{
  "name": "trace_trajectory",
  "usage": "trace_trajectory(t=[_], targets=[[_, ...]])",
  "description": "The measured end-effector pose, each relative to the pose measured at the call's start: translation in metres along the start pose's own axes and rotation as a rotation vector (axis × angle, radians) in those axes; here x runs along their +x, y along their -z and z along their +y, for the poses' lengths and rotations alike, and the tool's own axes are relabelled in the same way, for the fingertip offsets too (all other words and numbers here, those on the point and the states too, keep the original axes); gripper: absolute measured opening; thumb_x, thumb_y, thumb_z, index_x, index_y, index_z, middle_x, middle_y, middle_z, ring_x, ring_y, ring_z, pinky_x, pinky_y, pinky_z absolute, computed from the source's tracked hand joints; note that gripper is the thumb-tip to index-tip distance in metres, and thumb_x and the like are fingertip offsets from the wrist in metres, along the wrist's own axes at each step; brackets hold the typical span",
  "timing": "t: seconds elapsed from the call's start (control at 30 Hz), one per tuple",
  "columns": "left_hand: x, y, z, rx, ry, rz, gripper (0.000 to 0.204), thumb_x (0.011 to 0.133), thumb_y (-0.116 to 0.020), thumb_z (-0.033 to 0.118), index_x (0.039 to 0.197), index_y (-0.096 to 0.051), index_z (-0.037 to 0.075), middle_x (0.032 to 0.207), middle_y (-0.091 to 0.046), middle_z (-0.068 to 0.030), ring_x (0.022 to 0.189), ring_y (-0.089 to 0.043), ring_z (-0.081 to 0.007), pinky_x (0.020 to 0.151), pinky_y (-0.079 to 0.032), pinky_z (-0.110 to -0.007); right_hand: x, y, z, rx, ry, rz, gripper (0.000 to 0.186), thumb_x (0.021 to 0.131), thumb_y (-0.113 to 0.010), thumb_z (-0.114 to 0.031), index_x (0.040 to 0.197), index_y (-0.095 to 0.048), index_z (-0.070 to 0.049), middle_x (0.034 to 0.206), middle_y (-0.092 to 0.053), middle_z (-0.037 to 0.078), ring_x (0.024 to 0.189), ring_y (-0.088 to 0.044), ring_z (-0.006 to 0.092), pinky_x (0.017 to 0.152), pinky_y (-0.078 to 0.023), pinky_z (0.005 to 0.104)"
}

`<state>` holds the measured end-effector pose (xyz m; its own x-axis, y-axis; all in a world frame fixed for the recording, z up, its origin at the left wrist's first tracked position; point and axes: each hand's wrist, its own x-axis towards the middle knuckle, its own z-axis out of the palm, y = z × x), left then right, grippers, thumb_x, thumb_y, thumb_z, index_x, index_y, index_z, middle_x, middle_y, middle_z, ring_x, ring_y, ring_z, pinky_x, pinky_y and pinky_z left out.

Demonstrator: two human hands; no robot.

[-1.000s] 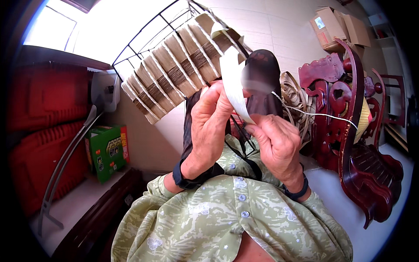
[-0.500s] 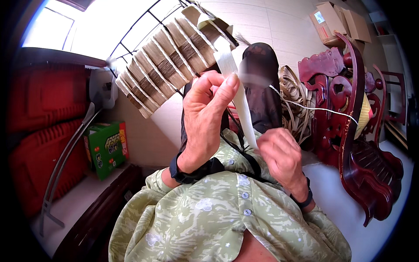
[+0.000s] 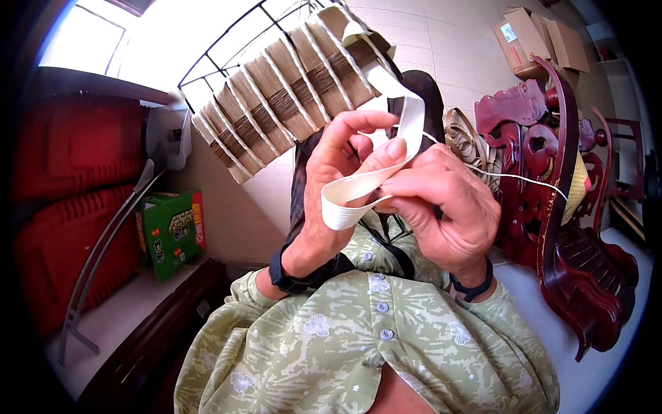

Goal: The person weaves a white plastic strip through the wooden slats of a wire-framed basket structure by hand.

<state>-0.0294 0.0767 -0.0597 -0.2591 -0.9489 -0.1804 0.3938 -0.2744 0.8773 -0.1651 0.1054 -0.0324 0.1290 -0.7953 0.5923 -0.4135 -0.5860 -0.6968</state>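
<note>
A flat white ribbed strip (image 3: 412,114) runs down from the corner of a half-woven basket (image 3: 289,90) and bends back in a loop between my hands. My left hand (image 3: 331,172) is closed on the strip, its fingers curled and its thumb lying against it. Between thumb and fingertips, my right hand (image 3: 448,203) pinches the strip's end. The basket has beige and brown bands crossed by twisted white cords on a black wire frame (image 3: 227,43). It leans at an angle beyond my left hand, above my knees. My palms hide part of the strip.
A carved dark red wooden chair (image 3: 565,207) stands at right, with a thin white cord (image 3: 514,176) stretching to it. Coiled beige strips (image 3: 463,138) lie beside my leg. Cardboard boxes (image 3: 527,48) are at far right; a green box (image 3: 169,231) and red cases (image 3: 76,165) at left.
My right hand has risen toward my left, bringing the strip's end up. The strip, nearly straight before, now bends into a loop. The basket has shifted slightly right and up.
</note>
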Motion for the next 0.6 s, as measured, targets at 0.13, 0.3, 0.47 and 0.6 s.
trace_trajectory(t=[0.13, 0.3, 0.47, 0.6], targets=[[-0.001, 0.007, -0.007, -0.044, -0.116, 0.010, 0.020, 0.100, -0.058, 0.016, 0.116, -0.062, 0.004, 0.079, -0.049, 0.0057, 0.065, -0.045, -0.0010, 0.060, -0.037, -0.017, -0.015, -0.009, 0.008, 0.060, -0.103, 0.141, 0.016, 0.080, -0.074, 0.002, 0.094, -0.067, -0.001, 0.081, -0.066, 0.009, 0.071, -0.064, 0.0207, 0.063, -0.051, 0.0305], [-0.008, 0.014, -0.005, 0.099, -0.078, -0.008, 0.029, 0.105, -0.043, 0.022, 0.115, -0.062, 0.003, 0.090, -0.052, 0.0014, 0.075, -0.051, -0.0050, 0.068, -0.041, -0.019, -0.015, -0.014, 0.014, -0.004, -0.115, 0.219, 0.016, 0.080, -0.073, 0.005, 0.091, -0.066, -0.002, 0.083, -0.066, 0.010, 0.070, -0.063, 0.0205, 0.064, -0.052, 0.0300], [-0.010, 0.017, -0.020, 0.181, -0.272, 0.077, 0.050, 0.107, -0.031, 0.035, 0.112, -0.066, -0.001, 0.107, -0.055, -0.0092, 0.101, -0.052, -0.0159, 0.093, -0.039, -0.029, -0.015, -0.017, 0.012, 0.053, -0.142, 0.296, 0.014, 0.079, -0.072, 0.007, 0.087, -0.064, 0.000, 0.077, -0.061, 0.009, 0.065, -0.059, 0.0187, 0.060, -0.049, 0.0282], [-0.014, 0.015, -0.024, 0.251, -0.266, 0.101, 0.039, 0.106, -0.044, 0.030, 0.119, -0.068, 0.003, 0.109, -0.053, -0.0061, 0.097, -0.050, -0.0107, 0.080, -0.041, -0.024, -0.020, -0.030, 0.004, 0.141, -0.274, 0.309, 0.012, 0.081, -0.073, 0.005, 0.087, -0.063, 0.001, 0.077, -0.061, 0.009, 0.064, -0.058, 0.0167, 0.058, -0.047, 0.0277]])
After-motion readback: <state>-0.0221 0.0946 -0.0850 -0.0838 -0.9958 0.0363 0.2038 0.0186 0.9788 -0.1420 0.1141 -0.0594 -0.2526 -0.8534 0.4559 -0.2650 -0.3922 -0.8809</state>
